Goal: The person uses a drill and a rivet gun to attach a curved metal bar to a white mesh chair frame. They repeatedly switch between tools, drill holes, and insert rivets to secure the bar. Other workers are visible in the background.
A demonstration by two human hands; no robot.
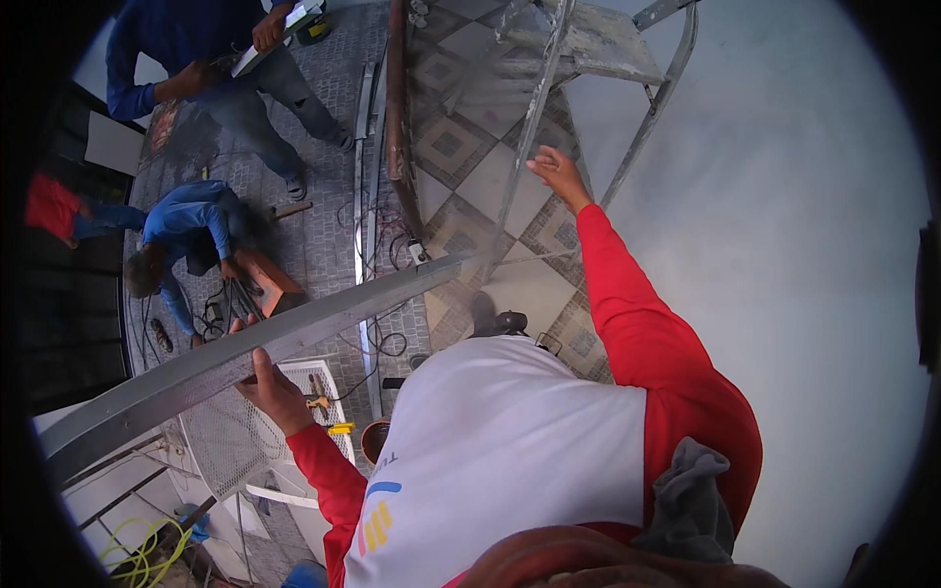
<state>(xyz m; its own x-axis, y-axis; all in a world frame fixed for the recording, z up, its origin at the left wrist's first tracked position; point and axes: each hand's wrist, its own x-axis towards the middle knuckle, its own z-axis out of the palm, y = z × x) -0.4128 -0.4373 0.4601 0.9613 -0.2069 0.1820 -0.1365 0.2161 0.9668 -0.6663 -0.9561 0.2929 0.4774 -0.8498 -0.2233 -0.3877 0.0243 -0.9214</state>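
A long grey metal beam (323, 321) slants across the view from the lower left up to the middle. My left hand (274, 394) grips it, with the thumb on the near face and fingertips showing past the far edge. Away from the beam, my right hand (561, 178) is held out beside the paint-spattered stepladder (541, 108). Its fingers are loosely bent and apart, with nothing in them. Whether it touches the ladder leg I cannot tell.
Below the beam stands a white mesh chair (227, 443) with tools on it, near a brown bucket (373, 441). A co-worker in blue (191, 220) crouches by an orange box-like object (270, 277); another stands (211, 69) behind. Metal strips (365, 186) and cables lie on the floor.
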